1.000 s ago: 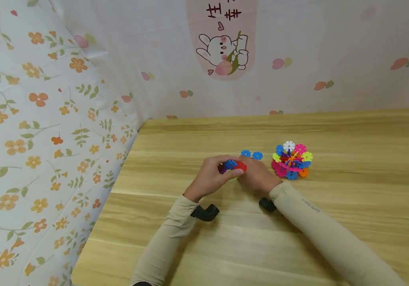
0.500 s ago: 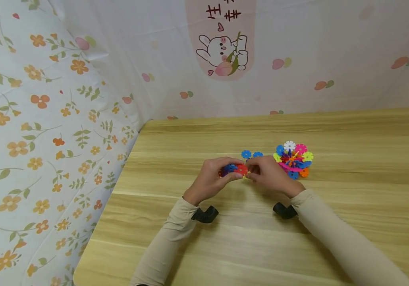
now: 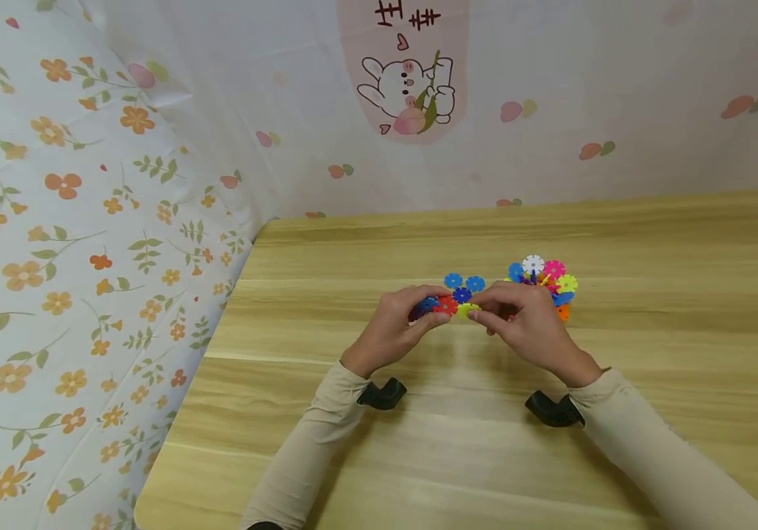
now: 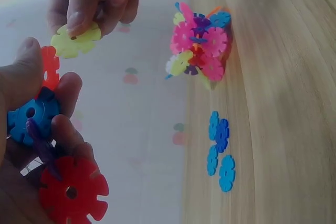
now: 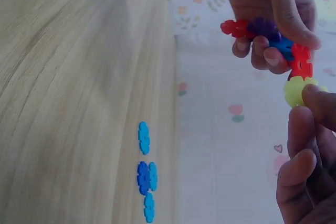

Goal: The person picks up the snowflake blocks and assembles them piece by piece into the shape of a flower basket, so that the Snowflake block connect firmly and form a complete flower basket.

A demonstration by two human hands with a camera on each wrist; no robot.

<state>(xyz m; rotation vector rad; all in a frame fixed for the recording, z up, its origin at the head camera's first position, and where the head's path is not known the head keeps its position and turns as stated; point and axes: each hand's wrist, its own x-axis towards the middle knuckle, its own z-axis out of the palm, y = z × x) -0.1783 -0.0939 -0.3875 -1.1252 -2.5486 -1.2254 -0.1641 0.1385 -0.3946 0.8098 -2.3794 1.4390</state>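
Note:
My left hand [image 3: 388,331] grips a short chain of joined plastic snowflake discs. In the left wrist view the chain has a red disc [image 4: 73,190] at its lower end, then a purple disc [image 4: 41,142], a blue disc [image 4: 32,113] and another red disc [image 4: 50,67] by the thumb. My right hand [image 3: 538,327] pinches a yellow snowflake disc [image 4: 76,41] between thumb and finger. That disc is held close to the chain's upper red end; whether they touch, I cannot tell. Fingers hide part of the chain.
Several loose blue discs [image 5: 144,137] lie on the wooden table [image 3: 326,258] just beyond the hands. Behind the right hand stands a multicoloured flower-like cluster of joined discs [image 4: 199,43]. Printed cloth [image 3: 299,88] hangs at the table's back and left.
My right hand has drawn back to the right from beside the left hand, and the yellow disc now shows in its fingers. A dark blue disc on the table is uncovered. The left hand stays put.

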